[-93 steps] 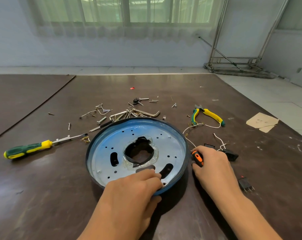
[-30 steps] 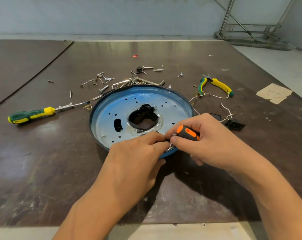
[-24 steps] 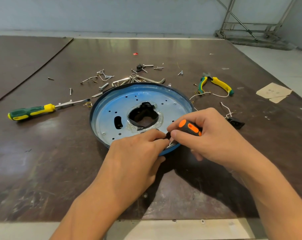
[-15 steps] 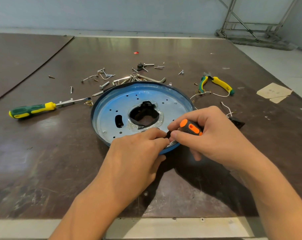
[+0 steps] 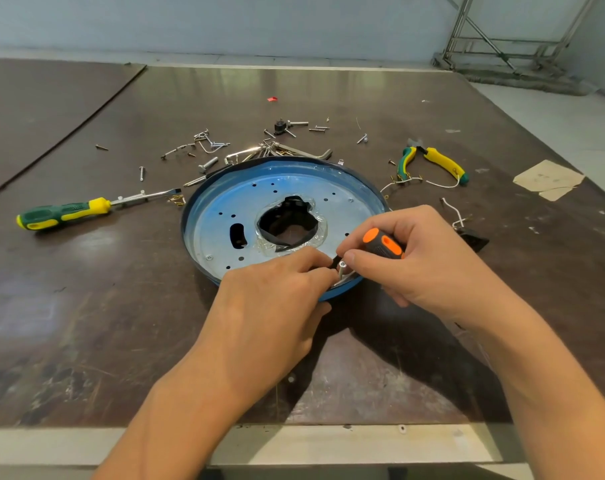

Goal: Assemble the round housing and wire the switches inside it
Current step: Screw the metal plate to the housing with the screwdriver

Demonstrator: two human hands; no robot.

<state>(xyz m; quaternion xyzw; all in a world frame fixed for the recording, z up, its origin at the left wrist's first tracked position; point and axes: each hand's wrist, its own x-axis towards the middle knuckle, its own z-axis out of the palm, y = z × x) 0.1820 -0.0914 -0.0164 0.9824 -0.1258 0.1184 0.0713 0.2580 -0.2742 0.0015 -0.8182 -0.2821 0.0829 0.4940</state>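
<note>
The round blue housing plate (image 5: 225,202) lies flat on the brown table, with a black part showing through its centre hole (image 5: 289,221). My right hand (image 5: 419,261) grips a small orange-and-black screwdriver (image 5: 380,245) at the plate's near rim. Its tip sits beside a silver bolt (image 5: 341,270) standing upright there. My left hand (image 5: 277,296) pinches at that same spot, fingertips against the bolt; what it holds is hidden. A black switch (image 5: 474,237) with white wires (image 5: 455,211) lies right of the plate.
A green-and-yellow screwdriver (image 5: 65,213) lies to the left. Yellow-green pliers (image 5: 432,161) lie at the right, with cardboard scraps (image 5: 550,180) beyond. Several loose screws and hex keys (image 5: 259,150) are scattered behind the plate. The table's near edge (image 5: 294,441) runs under my forearms.
My right hand brought the orange screwdriver from the table onto the plate's near rim beside my left hand. Over the last second both hands stay there, barely shifting.
</note>
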